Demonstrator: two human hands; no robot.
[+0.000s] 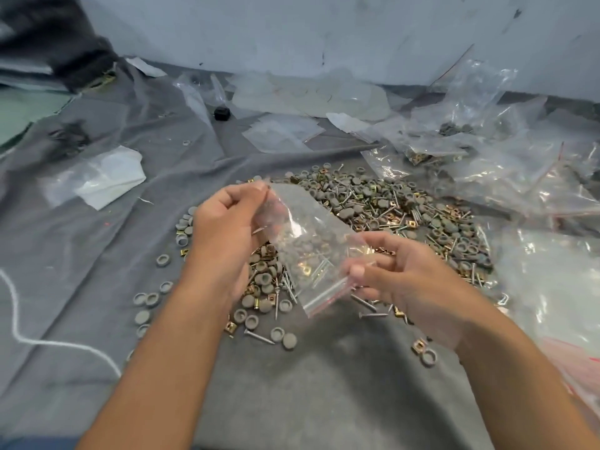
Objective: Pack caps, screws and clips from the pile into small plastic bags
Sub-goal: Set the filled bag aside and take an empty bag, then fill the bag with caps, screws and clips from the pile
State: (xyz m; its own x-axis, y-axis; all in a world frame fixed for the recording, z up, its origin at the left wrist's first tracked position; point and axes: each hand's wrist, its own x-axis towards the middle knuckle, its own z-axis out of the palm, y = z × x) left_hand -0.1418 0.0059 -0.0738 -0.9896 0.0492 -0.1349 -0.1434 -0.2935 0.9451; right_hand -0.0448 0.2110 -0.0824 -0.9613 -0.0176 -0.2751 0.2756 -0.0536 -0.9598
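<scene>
Two hands in frame, both mine. My left hand (224,222) pinches the upper corner of one small clear plastic zip bag with a red seal line (308,251), fingers curled; my right hand (399,274) pinches the same bag's lower right edge near the seal strip, thumb on top. The bag is held tilted above the pile, centre of frame, off the cloth. Its contents are hard to separate from what shows through the film; at least one brass clip and a few screws seem to sit near the lower end, count uncertain.

The pile of grey round plastic caps, silver screws and brass square clips (396,209) lies mid-frame to centre right on the grey cloth (97,254); far too many to count. Stray caps are scattered lower left of the pile, roughly a dozen.

Heap of clear plastic bags (506,151) at upper right, number indistinct, some holding parts. One small black block (222,113) upper centre. One white cord (48,342) at lower left. One crumpled white plastic sheet (107,177) at left.

No readable writing or labels anywhere.
</scene>
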